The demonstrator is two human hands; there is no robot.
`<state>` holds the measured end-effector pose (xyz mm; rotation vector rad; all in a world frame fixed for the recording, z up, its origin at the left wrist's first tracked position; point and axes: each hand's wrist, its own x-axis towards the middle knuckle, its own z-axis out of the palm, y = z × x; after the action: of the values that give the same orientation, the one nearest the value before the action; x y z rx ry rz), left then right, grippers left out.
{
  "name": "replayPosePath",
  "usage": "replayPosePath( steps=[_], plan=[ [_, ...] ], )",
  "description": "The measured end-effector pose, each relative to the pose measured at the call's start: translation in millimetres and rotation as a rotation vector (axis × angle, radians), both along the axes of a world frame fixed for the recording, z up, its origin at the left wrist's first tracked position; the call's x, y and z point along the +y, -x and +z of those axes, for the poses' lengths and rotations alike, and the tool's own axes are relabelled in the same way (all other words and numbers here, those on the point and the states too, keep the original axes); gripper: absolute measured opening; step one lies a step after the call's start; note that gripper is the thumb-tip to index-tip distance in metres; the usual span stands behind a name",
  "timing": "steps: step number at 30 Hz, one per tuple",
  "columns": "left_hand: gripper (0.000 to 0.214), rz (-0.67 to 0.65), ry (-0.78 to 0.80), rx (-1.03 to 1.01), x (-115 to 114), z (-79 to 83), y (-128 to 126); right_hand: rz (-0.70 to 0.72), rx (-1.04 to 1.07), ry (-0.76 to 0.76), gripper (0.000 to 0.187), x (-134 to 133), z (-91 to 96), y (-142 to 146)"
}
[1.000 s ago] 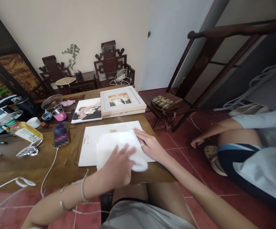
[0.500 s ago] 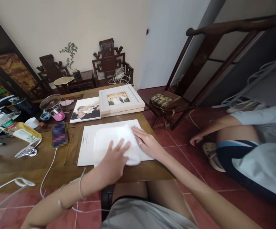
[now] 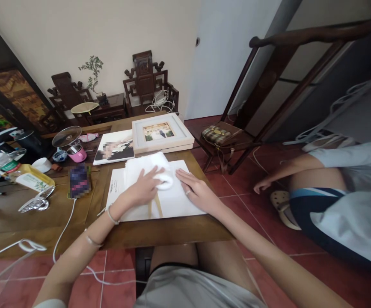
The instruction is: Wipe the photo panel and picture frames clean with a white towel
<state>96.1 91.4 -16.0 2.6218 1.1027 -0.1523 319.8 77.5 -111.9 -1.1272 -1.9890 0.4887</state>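
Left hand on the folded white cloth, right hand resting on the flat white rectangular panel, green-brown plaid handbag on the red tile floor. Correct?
Not the handbag: the head view shows the green-brown plaid handbag on the dark wooden chair. The rest stands: left hand on the folded white cloth, right hand resting on the flat white rectangular panel.

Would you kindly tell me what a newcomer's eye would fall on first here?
Probably the white cloth under the left hand, lying on the white board; the right hand rests on that board's right side. Beyond sits a white picture frame, and farther right a plaid handbag lies on a dark wooden chair.
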Motion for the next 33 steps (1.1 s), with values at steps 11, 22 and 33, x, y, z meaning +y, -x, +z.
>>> replayPosePath(
  steps=[11, 22, 33],
  plan=[
    [0.036, -0.112, -0.070, 0.099, -93, -4.2, -7, -0.006, 0.008, 0.000, 0.049, -1, 1.6, 0],
    [0.050, -0.069, 0.042, -0.021, -41, 7.0, 5, -0.006, 0.005, 0.004, 0.049, -1, 2.8, -1],
    [0.041, 0.122, -0.016, 0.014, 15, 12.6, 67, -0.008, -0.020, 0.005, 0.046, -1, 3.3, 0]
  ],
)
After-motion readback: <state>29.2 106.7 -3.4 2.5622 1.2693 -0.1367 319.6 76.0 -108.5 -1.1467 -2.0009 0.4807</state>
